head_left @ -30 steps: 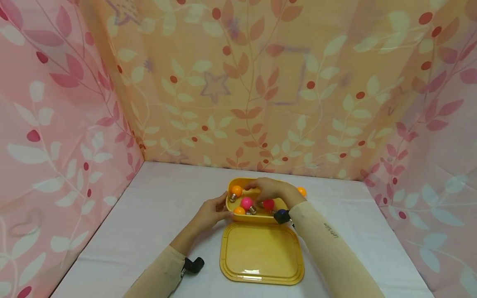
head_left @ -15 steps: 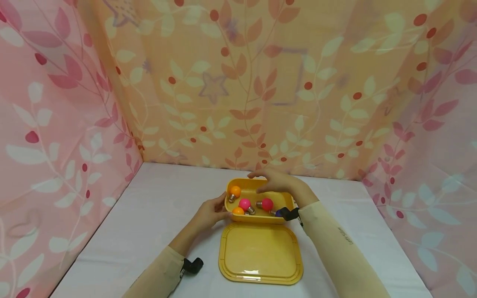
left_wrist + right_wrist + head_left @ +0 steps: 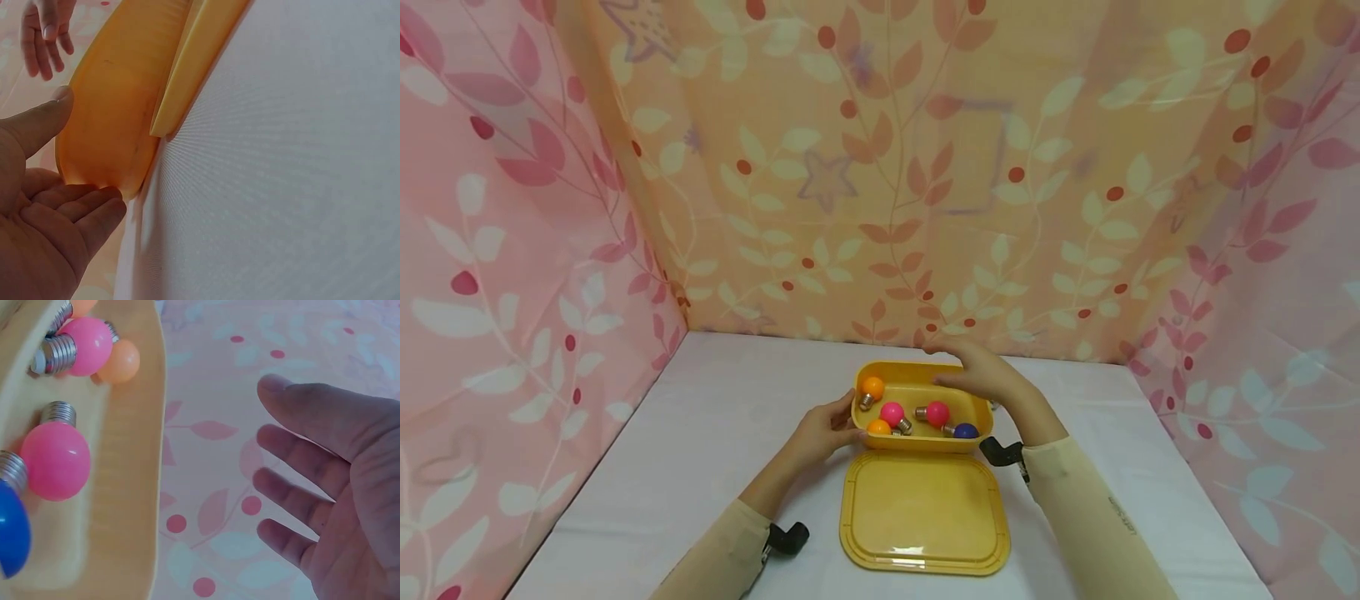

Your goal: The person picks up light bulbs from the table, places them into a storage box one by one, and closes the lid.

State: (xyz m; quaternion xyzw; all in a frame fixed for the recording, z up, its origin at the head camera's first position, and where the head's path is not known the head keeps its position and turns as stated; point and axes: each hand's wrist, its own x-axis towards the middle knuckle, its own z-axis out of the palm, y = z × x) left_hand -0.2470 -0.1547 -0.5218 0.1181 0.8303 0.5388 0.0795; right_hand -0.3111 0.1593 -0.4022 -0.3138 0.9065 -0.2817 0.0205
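Note:
A yellow plastic box (image 3: 925,445) holds several round light bulbs with metal screw bases. Among them are a blue bulb (image 3: 966,431), a red-pink bulb (image 3: 937,413), a pink bulb (image 3: 892,412) and an orange bulb (image 3: 872,387). My left hand (image 3: 822,430) holds the box at its left end; in the left wrist view its thumb and fingertips meet the outer wall (image 3: 112,112). Over the far right part of the box hovers my right hand (image 3: 988,379), fingers spread and holding nothing. In the right wrist view that hand (image 3: 337,469) is apart from the box rim.
A yellow lid (image 3: 925,512) lies flat in front of the box on the white tabletop (image 3: 715,417). Beside the box's right end a small silvery piece (image 3: 995,406) shows near my wrist. Patterned cloth (image 3: 895,167) closes off the back and both sides.
My right hand has lifted out of the box and moved right, uncovering the blue bulb and the box's middle. An orange bulb beyond the right forearm is now hidden. The left hand stays put.

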